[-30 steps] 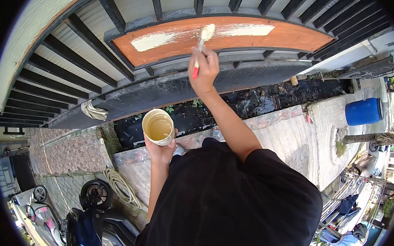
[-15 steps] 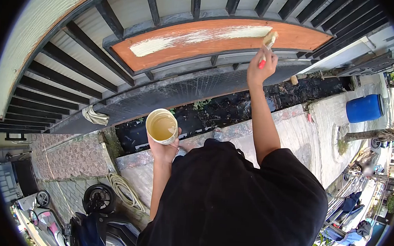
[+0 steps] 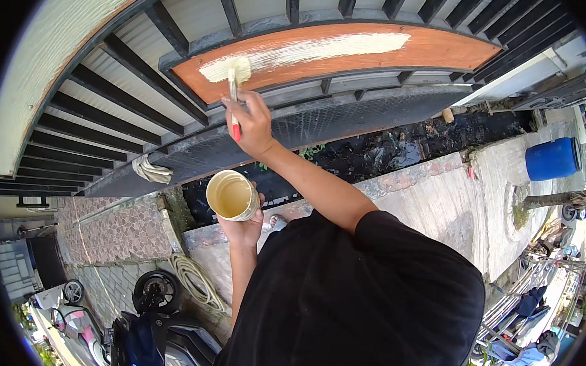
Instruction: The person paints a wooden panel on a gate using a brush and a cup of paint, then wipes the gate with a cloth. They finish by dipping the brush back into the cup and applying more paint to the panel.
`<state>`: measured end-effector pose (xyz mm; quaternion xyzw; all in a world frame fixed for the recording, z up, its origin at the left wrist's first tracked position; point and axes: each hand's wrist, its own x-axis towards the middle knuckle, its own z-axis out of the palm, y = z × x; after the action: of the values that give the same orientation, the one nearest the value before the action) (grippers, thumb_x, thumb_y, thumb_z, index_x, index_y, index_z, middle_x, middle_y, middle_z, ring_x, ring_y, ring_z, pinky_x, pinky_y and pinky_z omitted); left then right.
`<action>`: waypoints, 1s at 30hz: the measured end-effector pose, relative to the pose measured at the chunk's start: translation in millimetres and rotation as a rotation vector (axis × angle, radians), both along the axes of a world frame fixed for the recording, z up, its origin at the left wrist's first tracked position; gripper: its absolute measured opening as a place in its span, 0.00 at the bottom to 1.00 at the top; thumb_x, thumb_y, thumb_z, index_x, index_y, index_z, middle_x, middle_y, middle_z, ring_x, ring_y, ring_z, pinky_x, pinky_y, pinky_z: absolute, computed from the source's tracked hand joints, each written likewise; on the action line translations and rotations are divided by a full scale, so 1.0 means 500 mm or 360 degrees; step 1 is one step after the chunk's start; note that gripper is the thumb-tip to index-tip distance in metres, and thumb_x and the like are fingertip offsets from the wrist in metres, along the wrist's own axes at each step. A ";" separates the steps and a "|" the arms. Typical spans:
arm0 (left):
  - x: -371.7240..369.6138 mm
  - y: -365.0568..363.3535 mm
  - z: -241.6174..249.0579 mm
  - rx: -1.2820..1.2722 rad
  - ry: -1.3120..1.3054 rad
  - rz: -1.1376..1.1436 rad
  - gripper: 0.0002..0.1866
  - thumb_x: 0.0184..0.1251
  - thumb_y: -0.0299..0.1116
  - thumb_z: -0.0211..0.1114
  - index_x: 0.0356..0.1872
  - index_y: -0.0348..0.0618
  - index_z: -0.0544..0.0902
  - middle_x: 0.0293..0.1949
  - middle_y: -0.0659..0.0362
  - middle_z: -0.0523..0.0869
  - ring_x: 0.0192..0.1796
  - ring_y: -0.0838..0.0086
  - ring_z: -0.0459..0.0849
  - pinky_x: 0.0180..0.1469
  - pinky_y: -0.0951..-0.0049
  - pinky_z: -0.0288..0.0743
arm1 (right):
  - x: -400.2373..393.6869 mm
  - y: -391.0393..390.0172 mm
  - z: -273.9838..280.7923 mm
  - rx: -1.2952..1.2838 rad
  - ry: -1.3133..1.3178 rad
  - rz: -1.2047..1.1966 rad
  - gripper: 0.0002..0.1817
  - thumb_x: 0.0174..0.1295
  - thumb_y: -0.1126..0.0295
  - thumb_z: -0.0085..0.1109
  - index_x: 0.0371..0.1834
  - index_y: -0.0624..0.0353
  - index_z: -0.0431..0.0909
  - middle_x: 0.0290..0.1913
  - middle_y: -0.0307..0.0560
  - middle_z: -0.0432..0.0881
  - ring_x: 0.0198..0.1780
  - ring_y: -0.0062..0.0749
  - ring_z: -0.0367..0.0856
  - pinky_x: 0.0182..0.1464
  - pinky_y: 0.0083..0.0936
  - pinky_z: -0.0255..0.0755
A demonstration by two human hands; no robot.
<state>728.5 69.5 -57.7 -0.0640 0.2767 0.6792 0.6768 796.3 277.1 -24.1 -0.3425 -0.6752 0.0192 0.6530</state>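
Note:
My right hand (image 3: 250,122) is closed around the handle of a paintbrush (image 3: 233,89), which has a red tip. The bristles, loaded with cream paint, touch the left part of an orange-brown wooden panel (image 3: 442,50). A rough streak of cream paint (image 3: 328,49) runs along the panel from left to right. Below, my left hand (image 3: 244,230) grips a tub (image 3: 232,194) from underneath and its right side. Pale yellowish paint shows inside the tub, which is tilted toward me.
Black metal gate bars (image 3: 125,69) frame the panel. A cloth (image 3: 151,169) hangs on the gate's lower part. Beneath runs a dark drain ditch (image 3: 389,145) beside a concrete strip. A coiled hose (image 3: 195,281), motorcycle (image 3: 152,339) and blue barrel (image 3: 552,159) stand around.
My right hand has swept the paintbrush from the panel's right end to its left part. The paint streak looks fuller. My left hand still holds the tub, nearly in place.

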 end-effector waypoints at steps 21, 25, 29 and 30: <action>0.122 0.092 -0.034 0.0093 -0.0214 -0.0370 0.30 0.77 0.60 0.54 0.65 0.47 0.82 0.59 0.44 0.86 0.50 0.44 0.88 0.34 0.58 0.94 | 0.699 0.150 -0.013 -0.0064 0.0083 -0.0603 0.11 0.63 0.83 0.70 0.47 0.59 0.91 0.41 0.52 0.88 0.42 0.41 0.90 0.47 0.31 0.81; 0.157 0.111 -0.016 0.0095 -0.0230 -0.0435 0.30 0.77 0.60 0.54 0.65 0.47 0.82 0.60 0.43 0.85 0.52 0.43 0.87 0.34 0.57 0.94 | 0.857 0.151 -0.003 -0.0063 0.0056 -0.0870 0.10 0.63 0.82 0.70 0.45 0.58 0.91 0.38 0.51 0.88 0.39 0.38 0.89 0.45 0.29 0.80; 0.173 0.106 0.000 -0.0003 -0.0159 -0.0379 0.27 0.79 0.52 0.54 0.64 0.41 0.82 0.55 0.43 0.88 0.46 0.44 0.90 0.32 0.61 0.94 | 0.882 0.201 -0.003 -0.0025 0.0143 -0.1049 0.09 0.62 0.81 0.70 0.44 0.59 0.91 0.38 0.53 0.89 0.39 0.43 0.89 0.44 0.33 0.80; 0.169 0.106 -0.010 -0.0010 -0.0158 -0.0379 0.27 0.79 0.52 0.54 0.64 0.42 0.82 0.55 0.43 0.88 0.46 0.44 0.90 0.33 0.61 0.94 | 0.859 0.220 -0.002 0.0053 0.0205 -0.1106 0.09 0.62 0.81 0.70 0.44 0.59 0.91 0.38 0.54 0.89 0.39 0.45 0.88 0.44 0.34 0.80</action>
<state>813.2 122.5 -62.5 -0.0662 0.2506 0.5892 0.7653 1225.5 386.9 -25.1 -0.5391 -0.4760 -0.1937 0.6673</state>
